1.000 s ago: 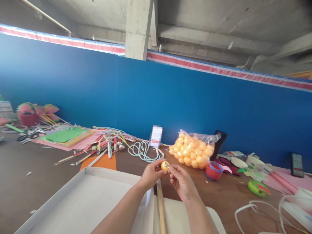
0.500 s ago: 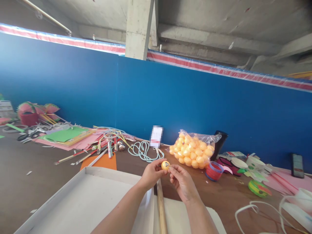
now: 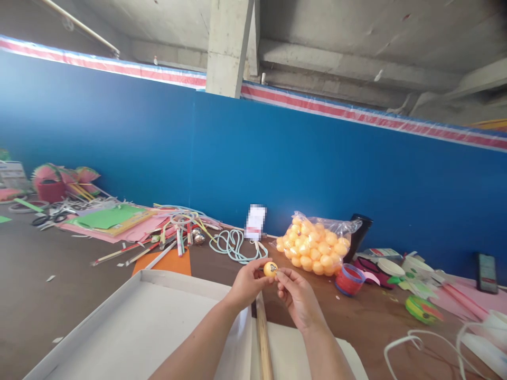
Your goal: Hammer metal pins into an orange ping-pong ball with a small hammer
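Note:
My left hand (image 3: 247, 285) pinches a small orange ball (image 3: 270, 268) with a dark mark on it, held above the brown table (image 3: 24, 295). My right hand (image 3: 295, 296) is right beside it, its fingers pinched together against the ball's right side on something too small to make out. A clear bag of several orange balls (image 3: 315, 250) lies on the table just beyond my hands. A wooden stick (image 3: 262, 338) runs under my hands toward me, between a white tray (image 3: 130, 332) and a white sheet (image 3: 293, 353).
A light blue cord (image 3: 233, 245), coloured paper and sticks (image 3: 119, 227) lie at the left. A red tape roll (image 3: 348, 278), a black cup (image 3: 358, 235), a green disc (image 3: 422, 309), a phone (image 3: 486, 272) and white straps (image 3: 435, 343) lie at the right. A blue wall (image 3: 277, 169) closes the back.
My hands and the ball stay almost still; the view has shifted slightly.

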Demonstrator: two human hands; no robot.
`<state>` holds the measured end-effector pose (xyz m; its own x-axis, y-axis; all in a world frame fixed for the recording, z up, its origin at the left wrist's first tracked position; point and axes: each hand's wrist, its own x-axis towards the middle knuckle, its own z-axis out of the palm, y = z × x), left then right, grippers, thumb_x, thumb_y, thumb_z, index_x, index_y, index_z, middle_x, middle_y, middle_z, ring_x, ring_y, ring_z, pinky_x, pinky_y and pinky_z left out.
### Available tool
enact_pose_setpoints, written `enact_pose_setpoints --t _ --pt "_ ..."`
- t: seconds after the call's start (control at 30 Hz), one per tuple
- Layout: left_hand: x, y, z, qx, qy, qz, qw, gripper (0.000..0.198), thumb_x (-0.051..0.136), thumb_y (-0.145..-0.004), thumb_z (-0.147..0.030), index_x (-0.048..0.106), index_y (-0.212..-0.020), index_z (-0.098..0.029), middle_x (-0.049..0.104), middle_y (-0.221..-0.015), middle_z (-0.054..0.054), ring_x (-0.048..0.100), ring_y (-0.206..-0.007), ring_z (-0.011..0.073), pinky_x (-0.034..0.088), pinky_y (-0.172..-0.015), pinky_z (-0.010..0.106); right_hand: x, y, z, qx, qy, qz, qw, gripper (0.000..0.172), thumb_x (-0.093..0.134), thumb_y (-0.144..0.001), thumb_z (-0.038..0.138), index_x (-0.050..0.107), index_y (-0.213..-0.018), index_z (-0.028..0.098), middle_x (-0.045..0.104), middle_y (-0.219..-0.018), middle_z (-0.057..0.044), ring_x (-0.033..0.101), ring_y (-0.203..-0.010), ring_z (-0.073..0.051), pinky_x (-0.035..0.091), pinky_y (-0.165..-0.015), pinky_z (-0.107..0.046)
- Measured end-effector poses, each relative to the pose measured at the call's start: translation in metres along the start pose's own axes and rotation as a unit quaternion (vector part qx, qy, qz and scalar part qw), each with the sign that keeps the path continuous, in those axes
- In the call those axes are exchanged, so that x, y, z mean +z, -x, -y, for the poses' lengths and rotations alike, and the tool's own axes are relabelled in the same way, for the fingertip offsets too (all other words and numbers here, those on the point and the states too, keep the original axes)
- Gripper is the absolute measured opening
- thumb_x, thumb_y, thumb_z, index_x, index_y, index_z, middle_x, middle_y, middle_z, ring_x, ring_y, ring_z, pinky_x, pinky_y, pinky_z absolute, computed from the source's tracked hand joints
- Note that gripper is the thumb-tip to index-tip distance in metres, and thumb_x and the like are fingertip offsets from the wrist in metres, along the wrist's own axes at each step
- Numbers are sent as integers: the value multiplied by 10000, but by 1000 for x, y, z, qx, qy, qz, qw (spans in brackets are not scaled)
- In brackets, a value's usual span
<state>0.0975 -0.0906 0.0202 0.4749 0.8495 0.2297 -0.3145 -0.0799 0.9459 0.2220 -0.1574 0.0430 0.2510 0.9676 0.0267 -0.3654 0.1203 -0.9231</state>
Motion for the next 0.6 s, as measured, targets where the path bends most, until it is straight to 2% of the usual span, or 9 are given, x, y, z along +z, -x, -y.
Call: enact_pose_setpoints --t 0.6 --pt "-1 0 2 30 -75 -17 997 482 700 -621 -216 591 -1089 -177 621 -1002 82 571 -773 157 460 -703 276 -2 0 1 12 15 17 1000 169 724 -677 280 664 -759 145 555 -596 33 446 -490 -33 409 -448 -117"
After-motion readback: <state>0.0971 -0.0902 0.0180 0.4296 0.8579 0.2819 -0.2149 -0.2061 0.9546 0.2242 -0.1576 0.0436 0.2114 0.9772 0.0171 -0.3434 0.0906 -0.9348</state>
